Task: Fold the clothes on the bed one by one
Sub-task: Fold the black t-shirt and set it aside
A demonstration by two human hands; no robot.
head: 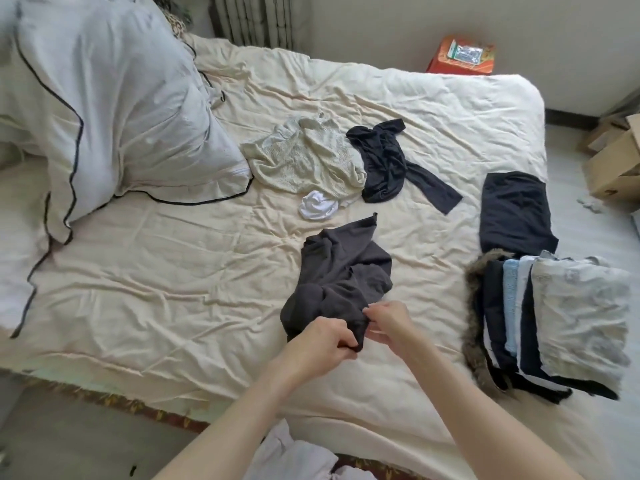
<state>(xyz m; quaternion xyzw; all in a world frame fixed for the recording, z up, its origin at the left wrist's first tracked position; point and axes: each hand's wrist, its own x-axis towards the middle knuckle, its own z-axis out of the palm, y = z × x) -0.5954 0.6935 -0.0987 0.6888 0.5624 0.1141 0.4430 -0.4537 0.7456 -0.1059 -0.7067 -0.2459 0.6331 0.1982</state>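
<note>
**Both hands on a crumpled dark grey garment near the bed's front edge**

The dark grey garment [341, 285] lies bunched on the cream sheet of the bed [173, 289], toward the front edge of the bed. The left hand [320, 341] grips the garment's near end, fingers curled round the cloth. The right hand [389, 323] pinches the same end just beside it, fingertips closed on the fabric.

Farther up the bed from the grey garment lie three unfolded pieces: a pale knit top [304, 161], a small white item [318, 209] touching its lower edge, and a black long-sleeved top [388, 161] beside it. To the right of the grey garment, at the bed's edge, sits a stack of folded clothes [554, 323], with a folded black piece [516, 213] just behind it. A white pillow [121, 98] with dark piping lies to the far left. An orange box [460, 57] stands beyond the bed.
</note>
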